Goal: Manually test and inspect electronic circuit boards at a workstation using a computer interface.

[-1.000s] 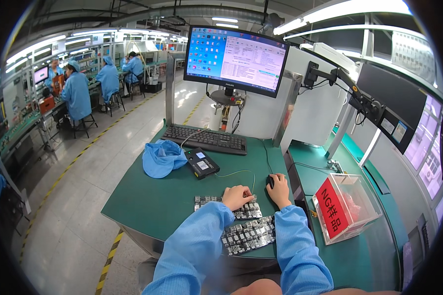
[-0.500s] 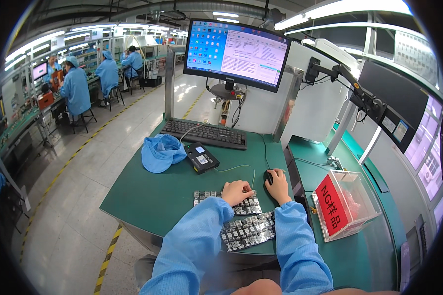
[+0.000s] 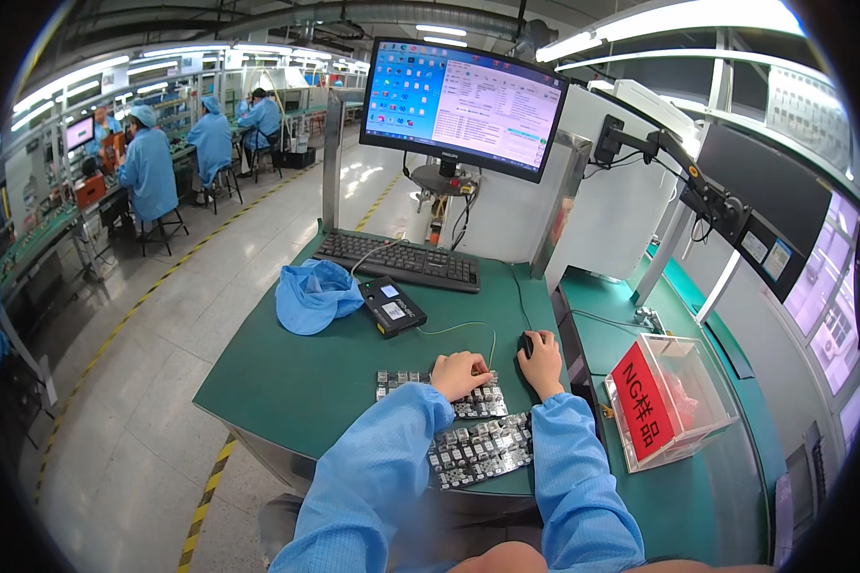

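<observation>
My right hand lies over a black computer mouse on the green table, fingers curled around it. My left hand rests with curled fingers on the upper of two panels of small circuit boards. The second panel lies nearer me, between my blue sleeves. Ahead stand a black keyboard and a lit monitor.
A blue cloth cap and a small black box lie left of centre. A clear bin with a red label sits at right, under a dark screen on an arm. Seated workers in blue line benches far left.
The view has shifted slightly. My left hand has slid a little along the upper panel; my right hand stays on the mouse.
</observation>
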Tool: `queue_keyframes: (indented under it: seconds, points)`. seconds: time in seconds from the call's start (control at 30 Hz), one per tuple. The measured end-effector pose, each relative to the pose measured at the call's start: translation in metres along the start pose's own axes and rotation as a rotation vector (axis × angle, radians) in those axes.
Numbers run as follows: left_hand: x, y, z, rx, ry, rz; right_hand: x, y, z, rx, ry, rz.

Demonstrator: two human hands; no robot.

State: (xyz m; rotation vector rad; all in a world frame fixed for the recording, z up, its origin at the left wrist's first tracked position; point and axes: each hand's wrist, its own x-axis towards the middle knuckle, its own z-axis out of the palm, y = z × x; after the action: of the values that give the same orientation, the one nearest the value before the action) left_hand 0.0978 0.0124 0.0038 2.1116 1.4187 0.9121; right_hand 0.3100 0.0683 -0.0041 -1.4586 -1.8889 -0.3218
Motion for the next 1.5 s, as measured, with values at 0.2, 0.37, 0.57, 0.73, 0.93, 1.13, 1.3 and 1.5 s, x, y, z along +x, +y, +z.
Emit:
queue_keyframes:
  seconds: [0.2,0.37,0.57,0.73,0.93,1.13,1.3,1.5]
  points:
    - [-0.0006,0.0013,-0.0008,-0.007,-0.002,0.002,-0.0007,0.0042,0.0034,-0.019,0.049,0.024]
    - [0.0005,-0.0005,0.0001,-0.008,-0.006,0.004,0.0009,0.0029,0.0017,0.04,0.011,-0.041]
    - [0.0012,-0.0022,0.001,0.001,0.002,0.01,0.0014,0.0033,0.0029,0.059,0.032,-0.05]
    - [0.0016,-0.001,0.0002,0.006,-0.012,0.004,0.0012,0.0042,0.0037,0.048,0.029,-0.041]
    - [0.0005,-0.0016,0.0012,0.004,0.016,0.012,0.0003,0.003,0.0033,0.041,0.044,-0.04]
    - [0.0004,0.0014,-0.0011,-0.004,-0.008,-0.005,0.0006,0.0058,0.0049,0.024,0.034,-0.044]
    - [-0.0003,0.0013,-0.0017,-0.001,-0.003,-0.003,0.001,0.0039,0.0034,0.015,0.045,-0.061]
    - [-0.0001,0.0008,-0.0007,0.01,-0.001,-0.003,0.0008,0.0048,0.0039,0.008,0.059,-0.075]
